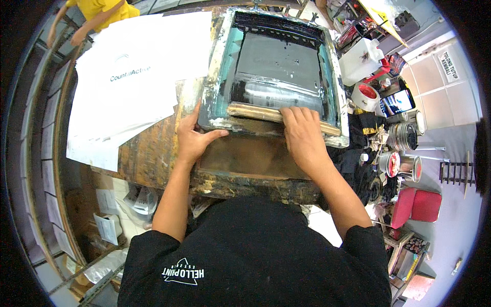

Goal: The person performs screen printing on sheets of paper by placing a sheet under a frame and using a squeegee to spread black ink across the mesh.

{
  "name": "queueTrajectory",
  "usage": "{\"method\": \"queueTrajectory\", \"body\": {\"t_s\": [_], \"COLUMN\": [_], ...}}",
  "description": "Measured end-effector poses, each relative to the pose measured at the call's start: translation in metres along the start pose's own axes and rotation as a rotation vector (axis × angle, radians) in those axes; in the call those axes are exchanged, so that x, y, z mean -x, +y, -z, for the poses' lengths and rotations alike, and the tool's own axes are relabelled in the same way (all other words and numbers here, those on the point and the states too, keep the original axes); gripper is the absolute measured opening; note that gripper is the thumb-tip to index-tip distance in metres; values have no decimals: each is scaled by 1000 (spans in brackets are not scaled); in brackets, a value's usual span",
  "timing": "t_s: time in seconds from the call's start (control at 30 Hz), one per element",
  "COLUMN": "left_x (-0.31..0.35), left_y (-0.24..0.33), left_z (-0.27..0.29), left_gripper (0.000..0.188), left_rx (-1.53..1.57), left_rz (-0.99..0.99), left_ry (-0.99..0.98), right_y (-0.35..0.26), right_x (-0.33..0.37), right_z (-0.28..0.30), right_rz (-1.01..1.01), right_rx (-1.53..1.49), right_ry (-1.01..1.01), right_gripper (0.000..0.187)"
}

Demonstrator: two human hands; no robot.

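Note:
A screen printing frame (336, 71) lies on the worn wooden table (146, 146), its mesh (279, 61) coated with wet black ink. Along the near end of the mesh rests a wooden-handled squeegee (255, 112), lying crosswise. My right hand (305, 137) grips the squeegee right of its middle, fingers curled over the handle. At the frame's near left corner, my left hand (193, 143) has its thumb along the near edge and its fingers up the left side. Whatever lies beneath the frame is hidden.
White printed paper sheets (128, 100) overlap on the table's left. At right stand a white jug (360, 61), a tape roll (365, 97), a phone (397, 104) and several cans (403, 136). A person in yellow (110, 13) is at the far left, near racks (51, 138).

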State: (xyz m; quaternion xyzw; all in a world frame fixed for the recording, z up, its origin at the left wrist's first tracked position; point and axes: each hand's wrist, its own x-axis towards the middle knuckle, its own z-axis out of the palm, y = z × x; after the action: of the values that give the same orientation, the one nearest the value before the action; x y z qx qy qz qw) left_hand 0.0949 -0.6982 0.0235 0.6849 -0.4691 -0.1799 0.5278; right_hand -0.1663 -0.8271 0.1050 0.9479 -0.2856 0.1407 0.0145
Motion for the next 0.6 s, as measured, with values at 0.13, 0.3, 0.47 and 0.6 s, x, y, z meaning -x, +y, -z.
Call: {"method": "queueTrajectory", "body": {"t_s": [0.13,0.3,0.47,0.6], "left_x": [-23,-105,-181,-255], "left_y": [31,80,-40,-80], "left_z": [-2,-1,-50,-103], "left_gripper": [95,72,30,35], "left_rx": [351,634,210,-407], "left_rz": [-84,-477,-240,-378], "left_ry": [143,314,322,87], "right_y": [-11,24,19,0], "right_x": [-22,-99,-135,-149], "right_z": [57,111,141,151], "right_rz": [-47,-61,-168,-140], "right_rx": [54,248,136,49], "right_ry": [136,432,409,568], "right_gripper": [33,27,36,39]}}
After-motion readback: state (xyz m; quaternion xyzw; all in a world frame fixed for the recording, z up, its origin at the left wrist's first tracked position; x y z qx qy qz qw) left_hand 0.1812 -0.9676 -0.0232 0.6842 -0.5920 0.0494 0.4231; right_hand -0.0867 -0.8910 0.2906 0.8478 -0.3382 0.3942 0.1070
